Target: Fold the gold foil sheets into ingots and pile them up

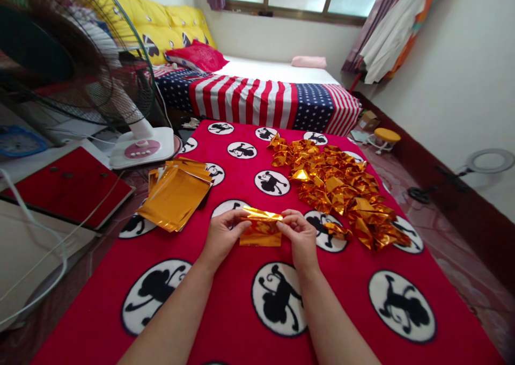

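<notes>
A gold foil sheet [260, 235] lies across the middle of the red cloth [225, 322], its far edge folded over. My left hand [224, 235] pinches the fold's left end between thumb and fingers. At the right end, my right hand [298, 237] pinches the same fold. To the left is a stack of flat gold sheets [175, 196], slightly fanned. A large heap of folded gold foil pieces [332, 180] spreads over the right side, with one small folded piece [337, 230] at its near edge.
A white fan [142, 145] stands at the left beside a red panel [68, 185] and loose cables. Beyond the cloth is a bed [249, 99] with a red pillow [197, 57]. A yellow stool [387, 134] and a ring light [491, 161] are at the right.
</notes>
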A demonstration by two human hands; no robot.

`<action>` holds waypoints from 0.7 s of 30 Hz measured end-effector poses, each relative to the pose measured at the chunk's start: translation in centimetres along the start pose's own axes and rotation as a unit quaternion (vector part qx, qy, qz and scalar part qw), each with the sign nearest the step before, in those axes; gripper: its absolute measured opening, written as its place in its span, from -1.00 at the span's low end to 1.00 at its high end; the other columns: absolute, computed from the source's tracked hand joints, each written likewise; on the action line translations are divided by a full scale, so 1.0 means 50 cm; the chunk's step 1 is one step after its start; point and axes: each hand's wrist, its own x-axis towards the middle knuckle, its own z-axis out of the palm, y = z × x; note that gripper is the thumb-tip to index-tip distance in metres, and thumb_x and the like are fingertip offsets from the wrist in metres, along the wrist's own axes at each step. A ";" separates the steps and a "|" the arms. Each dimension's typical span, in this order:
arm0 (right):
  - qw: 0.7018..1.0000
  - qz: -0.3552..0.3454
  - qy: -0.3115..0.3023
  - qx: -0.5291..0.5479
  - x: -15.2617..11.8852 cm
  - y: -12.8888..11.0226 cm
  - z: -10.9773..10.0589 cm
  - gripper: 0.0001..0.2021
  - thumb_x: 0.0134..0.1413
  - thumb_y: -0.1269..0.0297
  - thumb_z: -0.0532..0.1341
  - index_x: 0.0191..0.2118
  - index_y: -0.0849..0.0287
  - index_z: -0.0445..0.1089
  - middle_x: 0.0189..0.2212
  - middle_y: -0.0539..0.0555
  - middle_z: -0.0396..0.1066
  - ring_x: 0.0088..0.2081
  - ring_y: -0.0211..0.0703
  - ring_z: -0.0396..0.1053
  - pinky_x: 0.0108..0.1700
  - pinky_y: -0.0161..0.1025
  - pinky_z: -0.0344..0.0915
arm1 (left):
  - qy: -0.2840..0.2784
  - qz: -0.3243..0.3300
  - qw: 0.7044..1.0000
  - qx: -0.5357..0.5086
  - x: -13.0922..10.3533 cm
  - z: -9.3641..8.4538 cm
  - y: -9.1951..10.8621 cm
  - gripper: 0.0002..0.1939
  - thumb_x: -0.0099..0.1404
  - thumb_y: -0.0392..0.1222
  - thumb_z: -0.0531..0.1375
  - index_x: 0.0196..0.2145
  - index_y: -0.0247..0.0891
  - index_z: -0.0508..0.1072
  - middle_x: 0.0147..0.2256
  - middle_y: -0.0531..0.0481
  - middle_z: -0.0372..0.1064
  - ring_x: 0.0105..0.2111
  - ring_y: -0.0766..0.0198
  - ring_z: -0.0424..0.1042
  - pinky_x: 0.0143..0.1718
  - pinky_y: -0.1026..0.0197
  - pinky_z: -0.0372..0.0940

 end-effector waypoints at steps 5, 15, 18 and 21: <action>1.000 0.001 0.003 -0.005 0.001 0.001 -0.001 -0.83 -0.21 0.30 0.44 -0.52 0.16 0.43 -0.25 0.06 0.38 -0.23 -0.15 0.35 -0.24 -0.25 0.32 | 0.015 -0.021 0.999 -0.038 0.002 0.004 0.008 -0.68 0.02 -0.22 0.38 -0.22 -0.32 0.52 -0.35 -0.08 0.56 -0.36 0.20 0.56 -0.29 0.23 0.46; 1.000 -0.010 -0.007 -0.009 0.002 0.009 -0.001 -0.82 -0.17 0.26 0.42 -0.50 0.15 0.41 -0.26 0.06 0.39 -0.23 -0.15 0.36 -0.20 -0.22 0.33 | 0.004 -0.021 0.999 -0.044 0.003 0.004 0.007 -0.67 0.03 -0.24 0.36 -0.21 -0.30 0.50 -0.32 -0.09 0.57 -0.33 0.17 0.57 -0.27 0.22 0.47; 1.000 -0.012 -0.011 -0.005 0.002 0.008 0.000 -0.83 -0.16 0.27 0.41 -0.49 0.14 0.41 -0.26 0.05 0.38 -0.22 -0.15 0.36 -0.20 -0.23 0.33 | 0.002 -0.018 0.999 -0.040 0.003 0.003 0.007 -0.67 0.03 -0.25 0.36 -0.20 -0.30 0.50 -0.34 -0.08 0.57 -0.33 0.16 0.57 -0.27 0.22 0.47; 1.000 -0.013 -0.010 -0.008 0.001 0.003 0.002 -0.82 -0.15 0.25 0.41 -0.49 0.14 0.41 -0.27 0.06 0.38 -0.22 -0.14 0.37 -0.21 -0.22 0.34 | 0.002 -0.018 0.999 -0.037 0.002 0.004 0.007 -0.67 0.03 -0.24 0.36 -0.19 -0.30 0.52 -0.34 -0.09 0.57 -0.33 0.15 0.57 -0.27 0.20 0.47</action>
